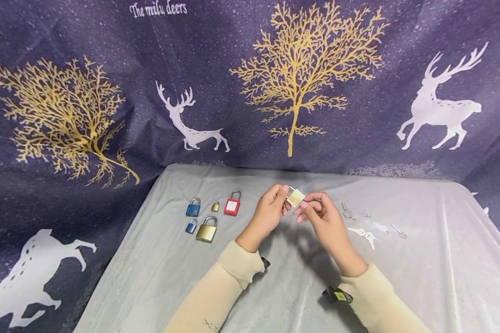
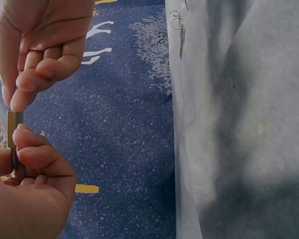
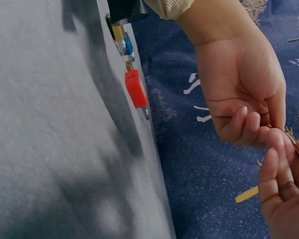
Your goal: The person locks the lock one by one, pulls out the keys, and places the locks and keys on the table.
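Note:
A brass padlock (image 1: 296, 198) is held up off the table between both hands. Its shackle points up and left, toward my left hand (image 1: 271, 207), whose thumb and fingers grip it there. On the lower right side, my right hand (image 1: 322, 219) pinches at the body's bottom edge. A thin dark sliver shows between the right fingertips and the brass body (image 2: 11, 124) in the left wrist view; the fingers mostly hide it, so its kind is unclear. The right wrist view shows only a curved gold edge (image 3: 290, 139) between the hands.
Left of the hands lie a red padlock (image 1: 232, 206), a large brass padlock (image 1: 206, 232), a tiny brass padlock (image 1: 215, 208) and two blue ones (image 1: 193, 209). Several loose keys (image 1: 371, 237) are spread on the right of the grey-covered table (image 1: 158, 277). A dark printed cloth (image 1: 241, 92) hangs behind.

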The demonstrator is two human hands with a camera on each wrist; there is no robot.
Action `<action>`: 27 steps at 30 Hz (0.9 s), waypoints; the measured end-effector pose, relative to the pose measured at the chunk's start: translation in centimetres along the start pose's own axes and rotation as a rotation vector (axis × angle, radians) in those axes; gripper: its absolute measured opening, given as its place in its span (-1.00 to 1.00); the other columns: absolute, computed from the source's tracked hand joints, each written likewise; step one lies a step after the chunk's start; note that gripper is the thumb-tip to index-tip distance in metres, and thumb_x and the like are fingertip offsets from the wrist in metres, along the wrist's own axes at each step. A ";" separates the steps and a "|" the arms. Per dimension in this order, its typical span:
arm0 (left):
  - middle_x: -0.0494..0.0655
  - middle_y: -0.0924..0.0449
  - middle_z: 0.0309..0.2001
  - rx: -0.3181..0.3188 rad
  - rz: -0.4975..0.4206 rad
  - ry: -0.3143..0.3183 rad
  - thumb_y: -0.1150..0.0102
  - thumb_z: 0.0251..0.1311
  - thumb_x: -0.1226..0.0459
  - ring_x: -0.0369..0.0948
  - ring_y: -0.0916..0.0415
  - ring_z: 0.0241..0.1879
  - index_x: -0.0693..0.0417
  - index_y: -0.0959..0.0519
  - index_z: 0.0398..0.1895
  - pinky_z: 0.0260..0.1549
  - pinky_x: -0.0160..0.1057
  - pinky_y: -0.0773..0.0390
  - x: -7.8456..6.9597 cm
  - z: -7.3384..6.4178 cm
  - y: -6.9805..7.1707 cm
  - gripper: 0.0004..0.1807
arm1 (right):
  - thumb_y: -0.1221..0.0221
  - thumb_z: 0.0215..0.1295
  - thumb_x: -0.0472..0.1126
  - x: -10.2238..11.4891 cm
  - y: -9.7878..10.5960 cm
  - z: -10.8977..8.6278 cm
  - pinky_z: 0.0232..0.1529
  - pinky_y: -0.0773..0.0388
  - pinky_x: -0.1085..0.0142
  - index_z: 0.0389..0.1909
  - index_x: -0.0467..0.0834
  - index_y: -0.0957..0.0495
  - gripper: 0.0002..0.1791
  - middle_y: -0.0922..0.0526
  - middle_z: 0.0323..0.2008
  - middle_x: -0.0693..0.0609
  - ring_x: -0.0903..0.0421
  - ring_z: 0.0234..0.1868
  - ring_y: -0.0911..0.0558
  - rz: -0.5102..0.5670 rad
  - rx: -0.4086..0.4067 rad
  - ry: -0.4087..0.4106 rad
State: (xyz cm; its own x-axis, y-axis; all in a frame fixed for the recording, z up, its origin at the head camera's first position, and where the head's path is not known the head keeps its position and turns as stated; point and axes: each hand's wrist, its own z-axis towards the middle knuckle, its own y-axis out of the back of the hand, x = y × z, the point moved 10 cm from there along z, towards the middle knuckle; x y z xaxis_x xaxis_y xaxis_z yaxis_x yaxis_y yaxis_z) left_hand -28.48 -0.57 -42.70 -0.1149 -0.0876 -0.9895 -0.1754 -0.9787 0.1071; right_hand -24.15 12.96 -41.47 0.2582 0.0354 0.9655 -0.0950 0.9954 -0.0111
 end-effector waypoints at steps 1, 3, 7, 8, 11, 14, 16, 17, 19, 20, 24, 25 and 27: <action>-0.13 -0.47 -0.54 0.002 -0.003 -0.002 0.15 0.59 0.06 -0.30 -0.40 -0.61 0.22 -0.49 -0.28 -0.57 -0.36 -0.41 0.0 0.0 0.0 -0.58 | -0.08 0.49 -0.38 -0.1 0.0 0.0 -0.32 -0.70 0.34 0.00 -0.46 -0.35 -0.77 -0.73 -0.41 0.09 0.16 -0.45 -0.72 0.016 -0.011 0.003; -0.13 -0.47 -0.54 0.003 -0.010 0.000 0.14 0.59 0.05 -0.30 -0.40 -0.60 0.22 -0.49 -0.28 -0.58 -0.37 -0.40 0.0 0.0 -0.1 -0.57 | -0.08 0.49 -0.38 -0.2 0.0 0.0 -0.31 -0.72 0.32 -0.01 -0.48 -0.35 -0.77 -0.72 -0.42 0.07 0.19 -0.45 -0.71 0.045 -0.028 0.007; -0.11 -0.47 -0.54 -0.002 -0.023 0.008 0.14 0.58 0.05 -0.29 -0.39 -0.60 0.23 -0.49 -0.28 -0.56 -0.35 -0.40 0.1 0.0 -0.1 -0.56 | -0.08 0.48 -0.40 -0.2 -0.1 -0.2 -0.30 -0.73 0.29 -0.01 -0.50 -0.34 -0.77 -0.70 -0.44 0.08 0.23 -0.45 -0.71 0.076 -0.051 0.016; -0.11 -0.47 -0.54 -0.002 -0.027 0.010 0.14 0.58 0.04 -0.28 -0.39 -0.60 0.23 -0.48 -0.28 -0.57 -0.36 -0.40 0.2 0.0 -0.1 -0.56 | -0.08 0.48 -0.40 -0.3 -0.1 -0.2 -0.30 -0.73 0.29 -0.01 -0.50 -0.34 -0.77 -0.70 -0.44 0.08 0.23 -0.45 -0.71 0.075 -0.055 0.018; -0.10 -0.46 -0.54 -0.001 -0.034 0.013 0.13 0.58 0.05 -0.28 -0.39 -0.60 0.24 -0.48 -0.28 -0.57 -0.34 -0.40 0.2 0.0 -0.1 -0.56 | -0.08 0.48 -0.39 -0.3 0.0 -0.3 -0.31 -0.73 0.28 -0.01 -0.50 -0.35 -0.77 -0.70 -0.44 0.09 0.24 -0.45 -0.71 0.070 -0.064 0.023; -0.11 -0.46 -0.54 0.000 -0.025 0.014 0.13 0.58 0.05 -0.29 -0.39 -0.60 0.23 -0.48 -0.28 -0.57 -0.35 -0.41 0.2 0.0 -0.1 -0.57 | -0.08 0.49 -0.39 -0.3 0.1 -0.3 -0.31 -0.73 0.25 -0.01 -0.49 -0.36 -0.77 -0.70 -0.44 0.08 0.24 -0.45 -0.70 0.066 -0.067 0.023; -0.12 -0.47 -0.55 0.000 -0.011 0.013 0.13 0.58 0.06 -0.30 -0.39 -0.60 0.22 -0.48 -0.29 -0.57 -0.37 -0.41 0.1 0.0 -0.1 -0.58 | -0.08 0.49 -0.38 -0.4 0.1 -0.3 -0.31 -0.73 0.25 -0.01 -0.49 -0.36 -0.77 -0.69 -0.44 0.07 0.24 -0.45 -0.70 0.061 -0.068 0.020; -0.13 -0.47 -0.55 0.000 -0.004 0.013 0.14 0.58 0.06 -0.30 -0.39 -0.60 0.21 -0.48 -0.29 -0.58 -0.38 -0.40 0.1 -0.1 -0.1 -0.58 | -0.08 0.49 -0.38 -0.4 0.1 -0.2 -0.31 -0.73 0.25 -0.02 -0.49 -0.36 -0.77 -0.69 -0.44 0.07 0.24 -0.45 -0.70 0.059 -0.067 0.020; -0.13 -0.47 -0.55 0.000 0.006 0.014 0.14 0.58 0.06 -0.30 -0.40 -0.60 0.20 -0.48 -0.29 -0.59 -0.40 -0.39 0.1 -0.1 -0.1 -0.59 | -0.07 0.49 -0.38 -0.4 0.1 -0.2 -0.31 -0.73 0.27 -0.02 -0.49 -0.36 -0.78 -0.69 -0.44 0.07 0.24 -0.45 -0.70 0.053 -0.065 0.021; -0.14 -0.47 -0.55 0.000 0.009 0.016 0.14 0.58 0.05 -0.30 -0.40 -0.60 0.19 -0.48 -0.29 -0.60 -0.42 -0.38 0.1 -0.1 -0.1 -0.59 | -0.07 0.49 -0.38 -0.4 0.1 -0.2 -0.32 -0.72 0.28 -0.02 -0.49 -0.36 -0.78 -0.69 -0.45 0.07 0.25 -0.45 -0.70 0.048 -0.065 0.022; -0.15 -0.46 -0.55 -0.002 0.011 0.023 0.14 0.58 0.05 -0.30 -0.39 -0.61 0.19 -0.48 -0.30 -0.59 -0.42 -0.39 0.2 -0.1 -0.1 -0.58 | -0.07 0.49 -0.38 -0.5 0.2 -0.2 -0.33 -0.71 0.33 -0.03 -0.49 -0.37 -0.79 -0.68 -0.45 0.07 0.26 -0.46 -0.69 0.027 -0.069 0.023; -0.15 -0.46 -0.55 -0.003 0.012 0.025 0.14 0.58 0.05 -0.30 -0.39 -0.61 0.19 -0.48 -0.31 -0.58 -0.42 -0.39 0.3 -0.1 -0.2 -0.58 | -0.07 0.49 -0.38 -0.6 0.2 -0.2 -0.33 -0.70 0.34 -0.03 -0.48 -0.38 -0.79 -0.68 -0.45 0.07 0.26 -0.46 -0.69 0.022 -0.070 0.022; -0.15 -0.46 -0.56 -0.003 0.014 0.027 0.14 0.58 0.05 -0.30 -0.39 -0.61 0.20 -0.49 -0.31 -0.58 -0.41 -0.40 0.3 -0.1 -0.2 -0.58 | -0.07 0.50 -0.37 -0.7 0.3 -0.2 -0.33 -0.69 0.35 -0.02 -0.48 -0.37 -0.78 -0.67 -0.45 0.08 0.27 -0.46 -0.68 0.014 -0.071 0.019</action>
State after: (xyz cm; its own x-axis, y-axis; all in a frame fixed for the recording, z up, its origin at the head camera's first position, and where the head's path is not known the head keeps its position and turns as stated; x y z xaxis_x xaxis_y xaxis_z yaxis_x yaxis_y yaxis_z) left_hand -28.36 -0.46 -43.02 -0.0909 -0.1066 -0.9901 -0.1711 -0.9778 0.1210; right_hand -24.14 13.25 -42.23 0.2755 0.0505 0.9600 -0.0306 0.9986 -0.0438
